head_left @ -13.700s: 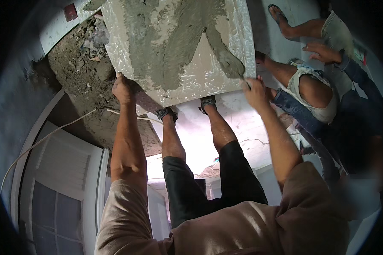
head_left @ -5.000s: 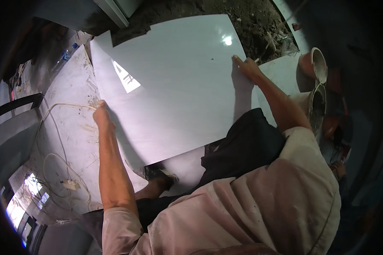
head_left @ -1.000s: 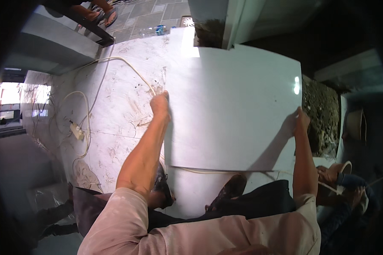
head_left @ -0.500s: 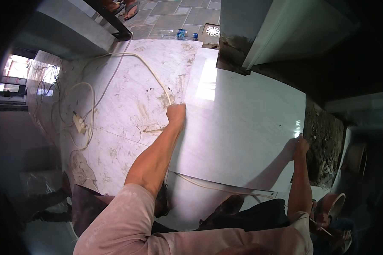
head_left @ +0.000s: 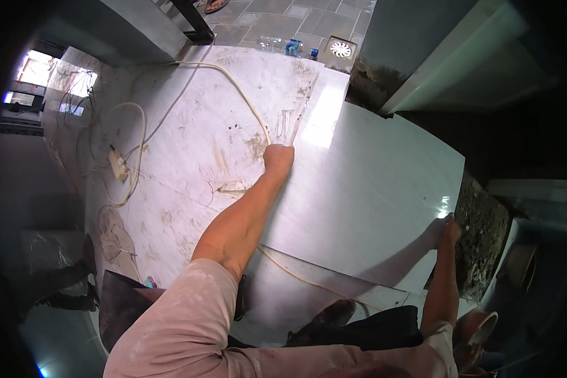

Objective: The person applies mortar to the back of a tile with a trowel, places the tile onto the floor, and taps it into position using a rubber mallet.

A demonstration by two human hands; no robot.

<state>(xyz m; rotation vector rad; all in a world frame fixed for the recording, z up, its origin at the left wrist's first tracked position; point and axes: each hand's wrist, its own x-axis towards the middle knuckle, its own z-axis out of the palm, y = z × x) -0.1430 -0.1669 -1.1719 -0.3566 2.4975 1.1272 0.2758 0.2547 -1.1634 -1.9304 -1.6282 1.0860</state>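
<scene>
A large, glossy white floor tile [head_left: 359,195] with a cut corner lies between my two hands, over the floor. My left hand [head_left: 278,159] is closed on its left edge, right where a cream cable [head_left: 246,97] ends from sight under the fist. On the opposite edge, my right hand [head_left: 448,230] grips the tile, its fingers partly hidden. My right arm's shadow falls across the tile's near right part. Beneath the near edge, another length of cream cable [head_left: 296,277] runs over the white floor.
Dirt-smeared white tiles [head_left: 189,138] cover the floor at left, with a power strip [head_left: 117,165] and a crumpled cloth [head_left: 113,233]. Rough bare ground [head_left: 482,233] borders the held tile's right side. A plastic bottle [head_left: 286,46] and a drain cover [head_left: 341,49] are at the far end.
My view has turned a little, so the floor, bottle and drain appear shifted right. Both hands keep their hold on the tile's edges.
</scene>
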